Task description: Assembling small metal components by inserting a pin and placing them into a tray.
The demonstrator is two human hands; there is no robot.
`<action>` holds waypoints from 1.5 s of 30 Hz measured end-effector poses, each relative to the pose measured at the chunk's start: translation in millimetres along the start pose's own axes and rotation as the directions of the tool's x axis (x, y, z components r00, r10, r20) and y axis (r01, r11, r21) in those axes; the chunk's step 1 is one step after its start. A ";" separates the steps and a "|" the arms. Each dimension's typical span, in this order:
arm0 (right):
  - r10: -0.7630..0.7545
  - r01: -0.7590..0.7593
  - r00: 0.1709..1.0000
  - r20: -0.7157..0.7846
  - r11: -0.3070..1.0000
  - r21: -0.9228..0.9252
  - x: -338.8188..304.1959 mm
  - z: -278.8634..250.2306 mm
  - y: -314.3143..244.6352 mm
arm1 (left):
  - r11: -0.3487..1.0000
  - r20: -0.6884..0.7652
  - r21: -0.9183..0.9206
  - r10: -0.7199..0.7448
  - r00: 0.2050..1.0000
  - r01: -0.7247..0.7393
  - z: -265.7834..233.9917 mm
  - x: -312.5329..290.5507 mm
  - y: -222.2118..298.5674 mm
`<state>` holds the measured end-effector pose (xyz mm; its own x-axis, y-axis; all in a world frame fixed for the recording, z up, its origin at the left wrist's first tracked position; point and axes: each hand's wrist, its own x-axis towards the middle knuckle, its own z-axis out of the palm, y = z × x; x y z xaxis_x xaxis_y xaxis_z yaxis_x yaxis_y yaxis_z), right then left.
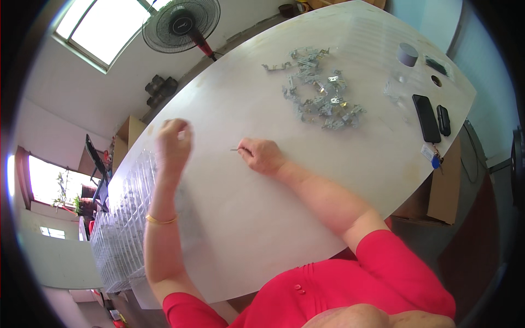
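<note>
The right hand point(261, 156) rests on the white table point(229, 229), its grip pinched on a thin little pin point(235, 149) that pokes toward 9 o'clock. The left hand point(174, 143) is lifted and curled shut; I cannot tell what is inside. It looks like a picking-up step. A pile of metal brackets point(320, 90) lies well apart, toward 1 o'clock. Next, the pin needs a gentle, careful lift.
</note>
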<state>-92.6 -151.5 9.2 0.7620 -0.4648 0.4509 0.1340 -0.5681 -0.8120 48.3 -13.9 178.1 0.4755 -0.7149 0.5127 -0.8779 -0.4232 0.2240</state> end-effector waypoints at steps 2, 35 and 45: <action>-0.047 0.048 0.998 0.032 0.998 -0.037 -4.1 -0.4 0.3 | 0.996 0.060 -0.080 0.055 0.997 -0.050 52.7 12.1 30.3; 0.043 -0.205 0.950 0.308 0.833 0.514 -19.5 -3.7 2.1 | 0.998 0.516 0.004 0.052 0.855 -0.063 299.4 204.7 171.6; 0.168 -0.491 0.871 0.462 0.242 0.837 -43.7 47.9 26.0 | 0.984 0.619 0.027 0.122 0.776 -0.176 313.6 204.4 180.7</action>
<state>-92.1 -113.4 -49.4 0.9788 -0.1865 0.0847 0.1886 0.6590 -0.7281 4.7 -411.1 63.5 0.2969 -0.9508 -0.0883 -0.9462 -0.3054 0.1074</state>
